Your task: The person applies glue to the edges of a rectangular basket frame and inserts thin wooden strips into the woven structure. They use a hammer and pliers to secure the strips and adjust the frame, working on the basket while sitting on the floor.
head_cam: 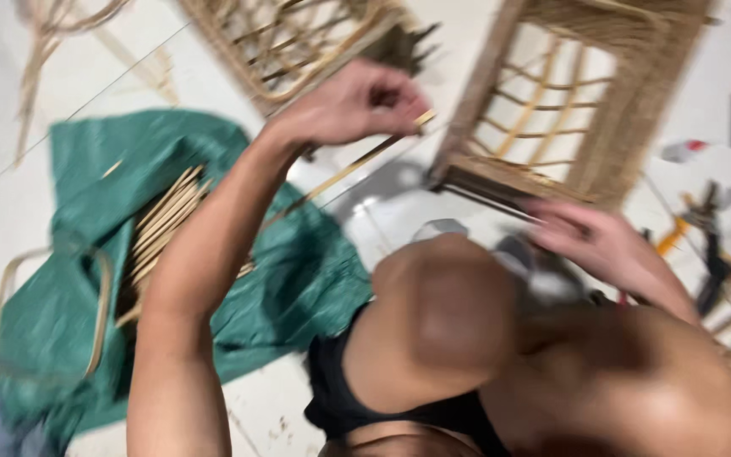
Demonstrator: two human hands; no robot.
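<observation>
Head view shows me my left hand (357,106) pinching a thin cane strip (357,165) above the green tarp (298,279), while my blurred right hand (602,245), fingers spread, touches the woven rattan frame (628,127).

Bright, even indoor light on the pale floor; soft shadows; heavy motion blur smears the whole view.

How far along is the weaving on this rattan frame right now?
Done: the woven frame already has wrapped edges and some cross strands. In hand: the left hand pinches a cane strip pulled away from the frame, while the right hand rests at the frame's lower edge. Left: the frame's middle is still largely open, and a bundle of unused strips lies on the green sheet.
</observation>
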